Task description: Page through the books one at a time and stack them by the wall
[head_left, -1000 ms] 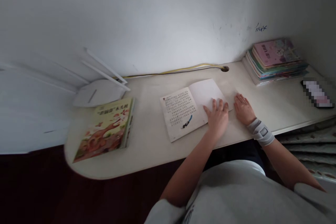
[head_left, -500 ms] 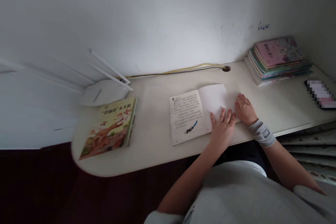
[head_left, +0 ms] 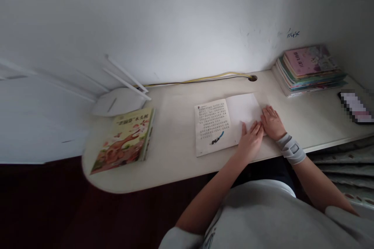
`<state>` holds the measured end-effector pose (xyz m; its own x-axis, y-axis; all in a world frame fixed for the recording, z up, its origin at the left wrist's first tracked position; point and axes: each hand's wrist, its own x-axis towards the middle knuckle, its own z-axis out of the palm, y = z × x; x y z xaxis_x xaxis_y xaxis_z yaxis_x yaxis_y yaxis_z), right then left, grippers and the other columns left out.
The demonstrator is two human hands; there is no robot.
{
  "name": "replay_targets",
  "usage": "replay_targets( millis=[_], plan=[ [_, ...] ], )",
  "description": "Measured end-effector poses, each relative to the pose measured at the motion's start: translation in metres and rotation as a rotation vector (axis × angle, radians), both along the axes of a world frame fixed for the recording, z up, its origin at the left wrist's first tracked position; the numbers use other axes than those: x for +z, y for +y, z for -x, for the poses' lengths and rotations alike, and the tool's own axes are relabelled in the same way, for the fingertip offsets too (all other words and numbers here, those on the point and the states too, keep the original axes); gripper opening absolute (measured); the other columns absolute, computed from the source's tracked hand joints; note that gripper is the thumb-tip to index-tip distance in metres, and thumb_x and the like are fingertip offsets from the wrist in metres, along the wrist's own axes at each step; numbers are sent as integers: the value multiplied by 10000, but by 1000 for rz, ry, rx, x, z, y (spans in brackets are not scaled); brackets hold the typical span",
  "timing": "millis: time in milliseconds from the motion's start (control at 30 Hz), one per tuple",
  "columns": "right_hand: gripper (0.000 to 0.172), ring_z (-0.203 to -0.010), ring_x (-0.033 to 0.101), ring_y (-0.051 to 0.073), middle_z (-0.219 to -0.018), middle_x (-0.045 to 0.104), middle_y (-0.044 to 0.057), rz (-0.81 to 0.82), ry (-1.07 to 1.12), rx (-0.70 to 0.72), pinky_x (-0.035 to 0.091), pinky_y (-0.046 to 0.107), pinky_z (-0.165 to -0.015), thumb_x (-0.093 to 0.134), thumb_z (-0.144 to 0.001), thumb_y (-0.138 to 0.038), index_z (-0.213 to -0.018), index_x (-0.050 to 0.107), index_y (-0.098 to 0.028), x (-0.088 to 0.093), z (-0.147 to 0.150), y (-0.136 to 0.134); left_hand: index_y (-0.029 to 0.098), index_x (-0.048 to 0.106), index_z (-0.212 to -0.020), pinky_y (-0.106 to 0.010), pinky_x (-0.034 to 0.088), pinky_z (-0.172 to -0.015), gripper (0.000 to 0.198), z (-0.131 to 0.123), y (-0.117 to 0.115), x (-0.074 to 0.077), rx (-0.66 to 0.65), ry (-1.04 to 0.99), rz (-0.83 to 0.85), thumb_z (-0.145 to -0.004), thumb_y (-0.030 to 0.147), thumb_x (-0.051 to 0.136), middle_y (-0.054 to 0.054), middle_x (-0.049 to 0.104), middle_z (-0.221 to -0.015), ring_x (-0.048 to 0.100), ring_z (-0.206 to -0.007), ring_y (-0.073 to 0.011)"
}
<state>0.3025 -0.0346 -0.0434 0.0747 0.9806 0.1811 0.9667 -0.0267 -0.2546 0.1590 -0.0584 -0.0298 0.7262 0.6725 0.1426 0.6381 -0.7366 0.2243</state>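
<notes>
An open book (head_left: 214,120) lies on the desk in front of me. Its left page carries printed text and a small drawing, and the right page looks blank. My left hand (head_left: 251,140) rests flat on the lower right part of the blank page, thumb out, fingers extended. Just beyond the book's right edge is my right hand (head_left: 274,122), laid flat with its fingers stretched out. The two hands meet at the fingers near that edge. A grey wrist support (head_left: 292,148) wraps my right wrist. Neither hand grips anything that I can see.
To the left are books with an illustrated cover (head_left: 124,140) and a white router (head_left: 118,103) with antennas. A book stack (head_left: 311,72) and a phone (head_left: 356,105) sit at the right. Cables (head_left: 198,81) run along the wall into a desk hole (head_left: 252,78).
My left hand has slid right over the page toward my right hand, its fingers now closer together. The view has shifted slightly; the book appears a little further right.
</notes>
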Motion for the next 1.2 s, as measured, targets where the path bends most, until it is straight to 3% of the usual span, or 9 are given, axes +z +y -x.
replay_targets(
  millis=[100, 200, 300, 433, 500, 633, 800, 1067, 1200],
  plan=[
    [454, -1286, 356, 283, -1353, 441, 199, 3, -15, -44, 310, 472, -1010, 282, -919, -271, -1267, 465, -44, 7, 1, -3, 107, 371, -1335, -492, 258, -1076, 461, 18, 2, 9, 17, -113, -57, -907, 281, 370, -157, 432, -1377, 292, -1336, -234],
    [492, -1318, 288, 316, -1409, 355, 209, -58, -121, -56, 239, 547, -1027, 314, -925, -344, -1308, 427, -57, 20, 7, -7, 154, 364, -1345, -515, 185, -1096, 455, 63, 9, 16, 234, -233, -168, -915, 304, 345, -141, 409, -1397, 221, -1362, -246],
    [526, -1325, 283, 295, -1426, 328, 200, -69, -200, 174, 225, 518, -1048, 342, -920, -390, -1331, 403, -66, 31, 18, -5, 122, 342, -1352, -536, 211, -1078, 475, 120, 19, 11, 550, -321, -149, -920, 315, 307, -176, 361, -1418, 249, -1350, -270],
    [552, -1318, 297, 296, -1427, 328, 192, 3, -242, 518, 238, 518, -1043, 366, -907, -439, -1332, 410, -89, 30, 36, 8, 82, 329, -1353, -446, 311, -1057, 527, 168, 27, -5, 716, -382, 119, -918, 374, 272, -190, 408, -1384, 374, -1291, -237],
    [573, -1321, 288, 305, -1430, 321, 190, 17, -229, 619, 264, 510, -1031, 388, -894, -463, -1336, 407, -99, 27, 45, 16, 89, 319, -1359, -396, 337, -1047, 530, 174, 28, -10, 743, -411, 196, -922, 380, 248, -176, 439, -1365, 412, -1267, -207],
    [601, -1321, 287, 310, -1429, 344, 150, -5, -196, 780, 225, 554, -1035, 404, -872, -518, -1347, 399, -149, 23, 62, 24, 83, 204, -1403, -408, 337, -1037, 563, 170, 28, -11, 735, -368, 163, -921, 372, 245, -182, 450, -1356, 404, -1273, -206],
    [617, -1323, 285, 301, -1433, 336, 140, -11, -192, 772, 180, 564, -1049, 356, -887, -527, -1365, 365, -137, 20, 64, 23, 40, 115, -1415, -460, 285, -1045, 602, 170, 29, -8, 719, -184, 107, -912, 331, 275, -208, 491, -1309, 428, -1253, -227],
    [629, -1348, 232, 274, -1464, 275, 119, 34, -192, 731, 161, 540, -1068, 320, -899, -518, -1399, 292, -138, 18, 48, 27, 96, 456, -1276, -466, 271, -1047, 487, 168, 29, -8, 709, 34, -7, -931, 314, 191, -161, 464, -1350, 399, -1273, -224],
    [639, -1347, 237, 271, -1465, 278, 112, 60, -194, 752, 159, 537, -1070, 337, -891, -523, -1404, 280, -147, 20, 32, 29, 113, 488, -1259, -463, 276, -1044, 475, 167, 29, -7, 703, 122, -26, -928, 286, 195, -163, 445, -1364, 407, -1266, -217]
  ],
)
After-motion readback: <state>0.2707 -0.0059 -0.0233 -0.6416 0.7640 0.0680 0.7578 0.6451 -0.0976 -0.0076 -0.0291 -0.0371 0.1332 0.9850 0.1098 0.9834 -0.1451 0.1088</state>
